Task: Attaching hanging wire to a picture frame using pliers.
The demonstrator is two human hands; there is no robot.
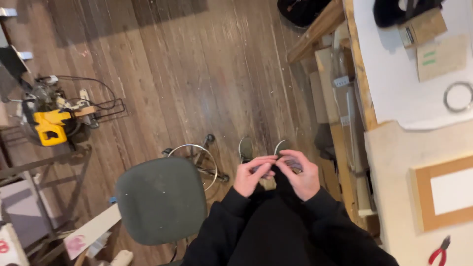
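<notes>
Both of my hands meet in front of my body, above the wooden floor. My left hand [250, 176] and my right hand [301, 173] pinch a small greyish object [291, 163] between their fingertips; what it is I cannot tell. Black sleeves cover both arms. Below the hands my shoes [245, 148] show on the floorboards.
A grey-seated swivel stool [160, 199] stands just left of me. A yellow power saw [51, 125] with cables sits at the far left. On the right is a workbench [394, 148] with a wooden frame [421, 197], a wire ring [458, 96], cardboard pieces and red pliers [438, 253].
</notes>
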